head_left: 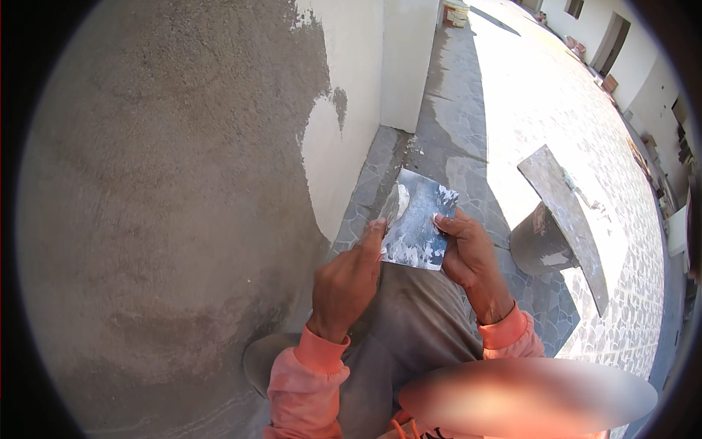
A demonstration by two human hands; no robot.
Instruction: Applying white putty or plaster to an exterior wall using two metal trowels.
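Note:
Above my knees, a thin rectangular metal plate, smeared with white plaster, is held between my two hands. My left hand is closed at its left edge, fingers pointing up along it. My right hand grips the right edge, thumb on the upper face and the other fingers mostly hidden beneath. A lump of wet white plaster sits along the plate's upper left side. Whether a second blade lies under my left fingers, I cannot tell.
Close on my left rises a wall with grey wet render beside bare white wall. To the right, a plaster-stained board leans across a dark bucket. Stone-patterned paving stretches beyond; a pale container stands far off.

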